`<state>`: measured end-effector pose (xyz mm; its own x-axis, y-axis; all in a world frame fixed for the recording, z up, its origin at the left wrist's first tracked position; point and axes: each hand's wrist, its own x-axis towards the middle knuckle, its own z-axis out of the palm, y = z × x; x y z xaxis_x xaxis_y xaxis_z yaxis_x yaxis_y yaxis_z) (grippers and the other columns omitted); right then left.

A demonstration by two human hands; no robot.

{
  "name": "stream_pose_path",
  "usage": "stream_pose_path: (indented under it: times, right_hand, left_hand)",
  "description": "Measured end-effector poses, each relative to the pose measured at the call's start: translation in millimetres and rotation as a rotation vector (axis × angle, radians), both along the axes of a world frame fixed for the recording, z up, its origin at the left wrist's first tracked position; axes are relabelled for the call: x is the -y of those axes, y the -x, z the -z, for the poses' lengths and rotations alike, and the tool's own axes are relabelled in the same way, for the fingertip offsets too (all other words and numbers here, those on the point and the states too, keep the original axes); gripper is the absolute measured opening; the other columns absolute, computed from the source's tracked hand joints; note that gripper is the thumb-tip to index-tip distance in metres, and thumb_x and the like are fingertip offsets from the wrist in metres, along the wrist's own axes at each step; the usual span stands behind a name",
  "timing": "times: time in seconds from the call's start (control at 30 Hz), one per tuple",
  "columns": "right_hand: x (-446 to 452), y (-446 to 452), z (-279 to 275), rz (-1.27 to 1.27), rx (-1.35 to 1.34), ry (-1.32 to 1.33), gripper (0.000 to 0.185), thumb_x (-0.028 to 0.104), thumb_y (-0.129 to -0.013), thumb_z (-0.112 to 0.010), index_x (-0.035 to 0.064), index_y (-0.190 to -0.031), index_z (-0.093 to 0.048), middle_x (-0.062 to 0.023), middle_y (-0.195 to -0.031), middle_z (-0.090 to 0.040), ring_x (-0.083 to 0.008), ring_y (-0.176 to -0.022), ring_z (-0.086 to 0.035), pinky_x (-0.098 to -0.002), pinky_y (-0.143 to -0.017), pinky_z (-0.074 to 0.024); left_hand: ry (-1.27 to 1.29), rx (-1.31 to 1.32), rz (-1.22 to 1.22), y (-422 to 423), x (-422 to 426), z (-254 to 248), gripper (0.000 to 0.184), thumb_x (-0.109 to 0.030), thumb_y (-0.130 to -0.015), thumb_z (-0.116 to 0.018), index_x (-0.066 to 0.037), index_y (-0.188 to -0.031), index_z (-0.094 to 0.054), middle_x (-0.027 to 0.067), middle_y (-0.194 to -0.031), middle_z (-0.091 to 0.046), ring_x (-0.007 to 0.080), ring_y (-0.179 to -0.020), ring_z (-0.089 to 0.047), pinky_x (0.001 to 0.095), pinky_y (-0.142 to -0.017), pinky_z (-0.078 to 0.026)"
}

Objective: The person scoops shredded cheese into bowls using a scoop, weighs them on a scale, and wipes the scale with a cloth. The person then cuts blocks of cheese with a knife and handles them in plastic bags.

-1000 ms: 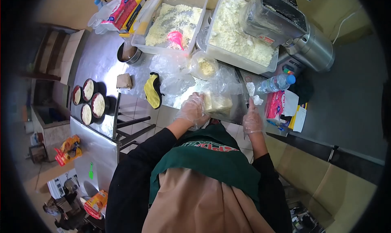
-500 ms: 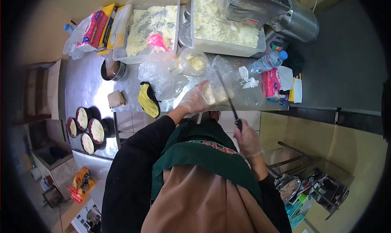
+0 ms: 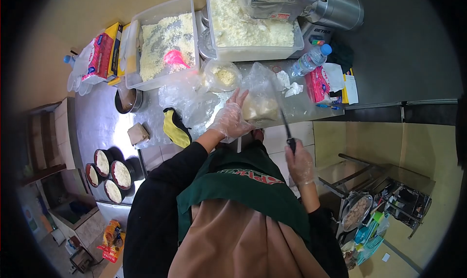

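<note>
My right hand (image 3: 300, 165), in a clear plastic glove, grips the black handle of a long knife (image 3: 286, 124). Its blade points up and away, along the right side of a pale block that looks like cheese (image 3: 260, 108). The block lies at the counter's front edge, with a clear plastic bag (image 3: 260, 78) behind and partly around it. My left hand (image 3: 229, 118), gloved the same way, is at the block's left side with its fingers stretched apart. Whether it touches the block I cannot tell.
Behind are two plastic tubs of pale grated stuff, the left tub (image 3: 196, 39) holding a pink scoop (image 3: 176, 59). A bottle (image 3: 311, 60) stands right. Left are a yellow-black glove (image 3: 176, 128), a wrapped block (image 3: 138, 133) and several filled round pans (image 3: 121, 174).
My left hand has shifted off the block's near left part, its fingers now lifted and spread. The knife has moved slightly right and toward me. The camera view has turned a little.
</note>
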<state>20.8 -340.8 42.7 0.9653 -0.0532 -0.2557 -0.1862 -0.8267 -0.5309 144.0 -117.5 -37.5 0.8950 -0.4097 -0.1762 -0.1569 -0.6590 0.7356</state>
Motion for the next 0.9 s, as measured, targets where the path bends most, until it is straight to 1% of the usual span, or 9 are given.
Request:
stream_pose_path:
  times: [0.2, 0.4, 0.5, 0.53, 0.6, 0.63, 0.77, 0.83, 0.9]
  right_hand:
    - [46.9, -36.3, 48.1, 0.067, 0.060, 0.302, 0.034, 0.027, -0.088, -0.051, 0.0073, -0.116, -0.047, -0.0225, -0.083, -0.062, -0.0406, -0.076, -0.060, -0.0490, -0.067, -0.0468]
    - [56.3, -82.8, 108.4, -0.060, 0.072, 0.270, 0.048, 0.025, -0.087, -0.053, 0.0102, -0.130, -0.039, -0.0226, -0.101, -0.059, -0.0370, -0.092, -0.058, -0.0471, -0.077, -0.0464]
    - [48.9, -109.1, 114.8, -0.106, 0.096, 0.241, 0.057, 0.023, -0.085, -0.055, 0.0118, -0.136, -0.033, -0.0217, -0.108, -0.055, -0.0362, -0.098, -0.055, -0.0457, -0.082, -0.0451]
    - [45.1, -116.9, 112.1, -0.129, 0.034, 0.280, 0.061, 0.022, -0.084, -0.056, 0.0124, -0.138, -0.030, -0.0209, -0.110, -0.053, -0.0363, -0.100, -0.054, -0.0450, -0.084, -0.0445]
    - [40.8, -126.0, 102.7, -0.173, -0.003, 0.302, 0.057, 0.022, -0.084, -0.056, 0.0119, -0.135, -0.035, -0.0204, -0.107, -0.053, -0.0372, -0.098, -0.054, -0.0446, -0.083, -0.0449]
    - [41.1, -130.4, 100.2, -0.197, -0.045, 0.331, 0.054, 0.021, -0.083, -0.057, 0.0114, -0.133, -0.039, -0.0198, -0.105, -0.054, -0.0381, -0.095, -0.054, -0.0441, -0.083, -0.0453]
    - [50.7, -161.1, 95.7, -0.353, 0.175, 0.277, 0.045, 0.023, -0.082, -0.059, 0.0093, -0.124, -0.048, -0.0193, -0.107, -0.053, -0.0388, -0.095, -0.054, -0.0437, -0.082, -0.0456]
    - [41.5, -197.0, 85.0, -0.382, 0.385, 0.033, 0.036, 0.028, -0.081, -0.060, 0.0076, -0.111, -0.058, -0.0197, -0.104, -0.055, -0.0384, -0.093, -0.055, -0.0431, -0.081, -0.0458]
    - [31.3, -234.8, 99.8, -0.515, 0.339, 0.023, 0.034, 0.030, -0.081, -0.060, 0.0077, -0.107, -0.060, -0.0185, -0.103, -0.056, -0.0366, -0.092, -0.055, -0.0426, -0.080, -0.0459]
  left_hand:
    - [0.017, 0.090, -0.037, 5.0, 5.4, -9.4, 0.093, -0.028, -0.067, -0.075, -0.002, -0.139, -0.023, 0.0303, -0.140, -0.021, 0.0433, -0.131, -0.022, 0.0423, -0.108, -0.024]
    - [0.127, 0.289, -0.193, 29.7, -9.0, -15.8, 0.058, -0.021, -0.073, -0.070, -0.001, -0.121, -0.043, 0.0218, -0.117, -0.049, 0.0342, -0.110, -0.047, 0.0418, -0.094, -0.037]
    - [0.204, -0.190, -0.241, 42.9, -11.1, -15.4, 0.032, -0.019, -0.081, -0.065, 0.000, -0.104, -0.055, 0.0106, -0.090, -0.059, 0.0177, -0.085, -0.055, 0.0301, -0.082, -0.043]
    - [0.200, -0.188, -0.258, 44.1, -7.0, -24.0, 0.032, -0.019, -0.081, -0.065, 0.000, -0.104, -0.055, 0.0106, -0.090, -0.059, 0.0177, -0.085, -0.055, 0.0301, -0.082, -0.043]
    - [0.336, -0.701, -0.304, 46.7, 1.9, -36.9, 0.030, -0.021, -0.084, -0.064, 0.000, -0.104, -0.056, 0.0084, -0.093, -0.060, 0.0155, -0.087, -0.056, 0.0282, -0.082, -0.044]
    - [0.656, -0.816, -0.298, 58.9, -0.3, 2.7, 0.035, -0.025, -0.086, -0.063, -0.001, -0.111, -0.056, 0.0057, -0.097, -0.061, 0.0125, -0.088, -0.056, 0.0244, -0.083, -0.043]
    - [0.722, -1.038, -0.495, 62.2, 27.6, 13.8, 0.051, -0.028, -0.084, -0.064, -0.002, -0.126, -0.048, 0.0048, -0.110, -0.057, 0.0130, -0.098, -0.053, 0.0252, -0.085, -0.044]
    - [0.778, -1.082, -0.574, 59.7, 40.6, 8.2, 0.052, -0.028, -0.084, -0.064, -0.002, -0.127, -0.047, 0.0055, -0.114, -0.056, 0.0142, -0.102, -0.052, 0.0267, -0.086, -0.045]
    - [0.838, -1.118, -0.653, 55.8, 53.9, 3.0, 0.053, -0.027, -0.084, -0.064, -0.003, -0.128, -0.045, 0.0062, -0.117, -0.054, 0.0154, -0.106, -0.050, 0.0282, -0.086, -0.045]
